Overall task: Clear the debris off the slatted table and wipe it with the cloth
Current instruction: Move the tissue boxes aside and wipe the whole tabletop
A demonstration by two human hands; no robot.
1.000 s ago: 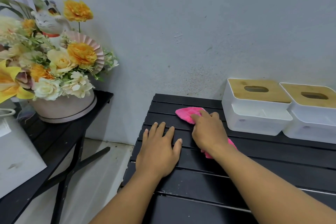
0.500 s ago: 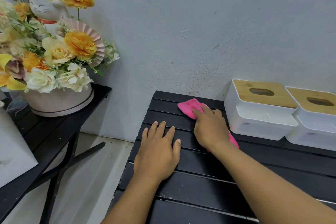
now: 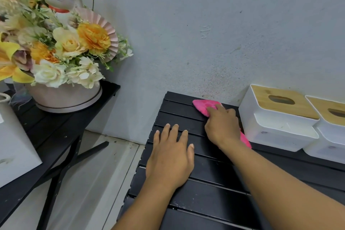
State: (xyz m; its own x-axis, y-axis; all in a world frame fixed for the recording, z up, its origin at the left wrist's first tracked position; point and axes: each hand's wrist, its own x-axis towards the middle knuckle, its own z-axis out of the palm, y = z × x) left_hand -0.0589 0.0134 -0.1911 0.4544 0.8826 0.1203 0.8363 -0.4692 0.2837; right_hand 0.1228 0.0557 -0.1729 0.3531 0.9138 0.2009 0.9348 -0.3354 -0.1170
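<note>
The black slatted table (image 3: 209, 198) fills the lower middle and right, its far edge against the wall. My right hand (image 3: 222, 127) presses a pink cloth (image 3: 204, 105) onto the far slats near the wall; the cloth shows ahead of my fingers and again behind my wrist. My left hand (image 3: 170, 157) lies flat on the slats with fingers spread, just left of the right hand. I see no loose debris on the visible slats.
Two white tissue boxes with wooden lids (image 3: 278, 117) (image 3: 332, 129) stand on the table's right side, close to the cloth. A second black table (image 3: 61, 129) at left carries a flower arrangement (image 3: 61, 48) with a cat figurine. A gap of floor (image 3: 104, 173) lies between the tables.
My right hand has pushed the pink cloth farther away, toward the wall at the table's far edge. My left hand has stayed flat in the same spot.
</note>
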